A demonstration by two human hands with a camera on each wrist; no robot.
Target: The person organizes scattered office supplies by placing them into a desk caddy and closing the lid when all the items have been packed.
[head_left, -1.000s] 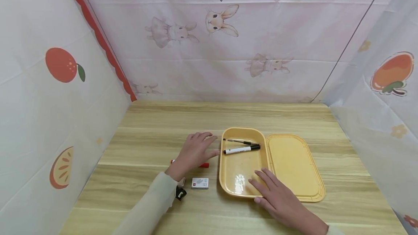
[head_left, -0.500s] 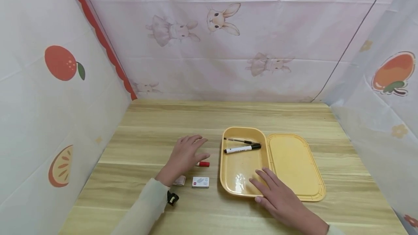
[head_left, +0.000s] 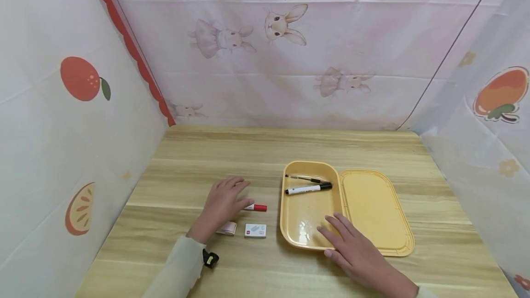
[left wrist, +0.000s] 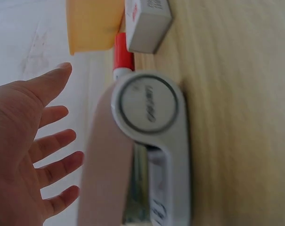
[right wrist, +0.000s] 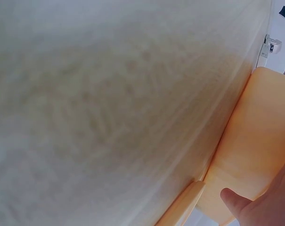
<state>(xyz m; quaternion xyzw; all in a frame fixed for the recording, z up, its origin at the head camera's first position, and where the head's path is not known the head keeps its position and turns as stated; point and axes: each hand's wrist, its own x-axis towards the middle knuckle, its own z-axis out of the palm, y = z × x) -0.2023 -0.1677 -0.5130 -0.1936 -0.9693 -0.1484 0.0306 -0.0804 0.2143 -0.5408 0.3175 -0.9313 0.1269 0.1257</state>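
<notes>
My left hand (head_left: 221,203) hovers with fingers spread over a red-capped marker (head_left: 258,207), part of which it hides. Beside its wrist lies a small pink and white stapler (head_left: 227,228), large in the left wrist view, where the spread fingers (left wrist: 52,172) hold nothing. A small white box of staples (head_left: 255,230) lies to the stapler's right. Across the near right corner of the yellow box (head_left: 282,215) rests my right hand (head_left: 356,254), fingers extended over the rim. Inside that box are a black-and-white marker (head_left: 304,189) and a thin black pen (head_left: 308,179).
A yellow lid (head_left: 377,210) lies flat against the right side of the box. Printed cloth walls (head_left: 265,68) enclose the wooden table (head_left: 198,151) at the back and both sides.
My left hand has moved left and toward me, away from the yellow box, uncovering the stapler and the marker's red cap. The right hand stays at the box corner.
</notes>
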